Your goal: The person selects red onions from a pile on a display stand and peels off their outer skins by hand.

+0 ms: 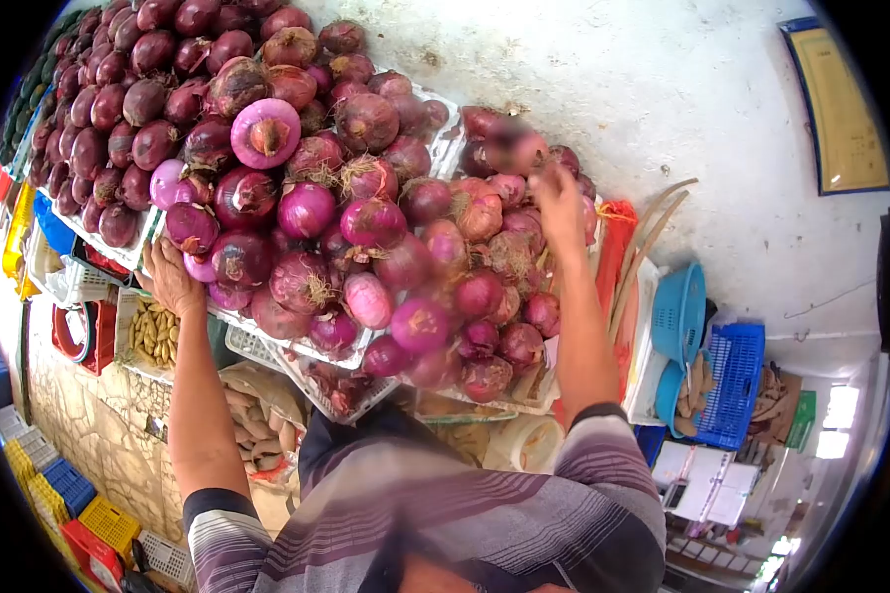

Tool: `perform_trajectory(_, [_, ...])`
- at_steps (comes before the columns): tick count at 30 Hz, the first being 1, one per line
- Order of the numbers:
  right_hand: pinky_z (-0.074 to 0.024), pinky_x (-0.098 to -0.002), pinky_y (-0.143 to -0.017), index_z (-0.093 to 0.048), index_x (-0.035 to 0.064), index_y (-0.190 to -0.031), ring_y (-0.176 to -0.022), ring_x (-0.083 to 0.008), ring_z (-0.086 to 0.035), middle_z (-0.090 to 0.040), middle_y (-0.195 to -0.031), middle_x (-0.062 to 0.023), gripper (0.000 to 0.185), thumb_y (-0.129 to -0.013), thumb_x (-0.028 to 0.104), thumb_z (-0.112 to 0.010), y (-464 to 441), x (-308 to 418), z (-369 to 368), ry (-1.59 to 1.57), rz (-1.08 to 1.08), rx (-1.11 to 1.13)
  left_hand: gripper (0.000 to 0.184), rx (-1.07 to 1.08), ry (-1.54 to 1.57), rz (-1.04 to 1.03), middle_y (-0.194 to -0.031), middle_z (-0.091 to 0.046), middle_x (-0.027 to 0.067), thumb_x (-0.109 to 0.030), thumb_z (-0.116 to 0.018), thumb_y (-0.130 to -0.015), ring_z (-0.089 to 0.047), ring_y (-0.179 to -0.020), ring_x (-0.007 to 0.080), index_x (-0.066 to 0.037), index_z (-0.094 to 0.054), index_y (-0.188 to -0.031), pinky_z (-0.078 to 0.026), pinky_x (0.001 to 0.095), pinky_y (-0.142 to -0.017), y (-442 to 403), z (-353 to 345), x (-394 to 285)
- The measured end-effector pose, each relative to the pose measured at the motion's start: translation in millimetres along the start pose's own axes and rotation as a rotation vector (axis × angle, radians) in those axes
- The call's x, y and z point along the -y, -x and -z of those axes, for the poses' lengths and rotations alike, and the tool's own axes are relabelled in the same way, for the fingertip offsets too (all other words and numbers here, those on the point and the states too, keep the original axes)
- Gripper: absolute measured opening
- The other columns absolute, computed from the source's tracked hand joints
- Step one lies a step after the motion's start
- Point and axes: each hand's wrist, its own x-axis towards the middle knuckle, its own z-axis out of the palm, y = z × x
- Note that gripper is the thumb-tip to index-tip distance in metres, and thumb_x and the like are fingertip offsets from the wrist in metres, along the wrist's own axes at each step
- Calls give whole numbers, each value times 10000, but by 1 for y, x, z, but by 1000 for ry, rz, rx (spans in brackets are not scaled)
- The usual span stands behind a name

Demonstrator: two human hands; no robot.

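Note:
A large heap of red onions [307,210] lies before me across white plastic crates [449,148]. My left hand [173,285] is at the near left side of the heap. Its fingers lie extended against the crate edge and the lowest onions, with nothing seen in them. My right hand [561,203] reaches to the far right end of the heap. The fingers there bend against a red onion [531,151] close to the wall, and part of the grip is hidden. One peeled-looking purple onion [265,133] stands out on top.
A white wall [613,89] rises behind the onions. On the right are blue baskets [677,311], a blue crate [730,385] and a red bag [618,237]. To the left stands a crate of yellowish tubers [154,333], with a sack of sweet potatoes [257,425] below.

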Motion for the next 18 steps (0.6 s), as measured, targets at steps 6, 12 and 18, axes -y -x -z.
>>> perform_trajectory(6, [-457, -479, -1047, -504, 28, -1430, -1270, -435, -539, -562, -1349, -292, 793, -785, 361, -824, -101, -87, -39, 503, 176, -54, 412, 28, -77, -72, -1463, -540, 42, -269, -472, -1028, -379, -1459, 237, -115, -489, -1410, -212, 589, -1207, 0, 4, 1])
perform_trajectory(12, [-449, -434, -1064, -481, -23, -1437, -1261, -384, -555, -564, -1360, -278, 847, -760, 326, -851, -93, -80, -34, 229, 115, -122, 443, 8, -113, -90, -1475, -523, 57, -271, -513, -996, -376, -1462, 249, -112, -492, -1409, -235, 605, -1193, 3, 18, -5])
perform_trajectory(18, [-490, -446, -1026, -473, -26, -1439, -1215, -312, -595, -603, -1356, -181, 738, -854, 287, -796, 12, -14, -9, -288, 59, -82, 459, 64, 67, 92, -1494, -527, 63, -379, -388, -1072, -371, -1467, 208, -111, -563, -1400, -149, 549, -1227, -3, -7, 1])
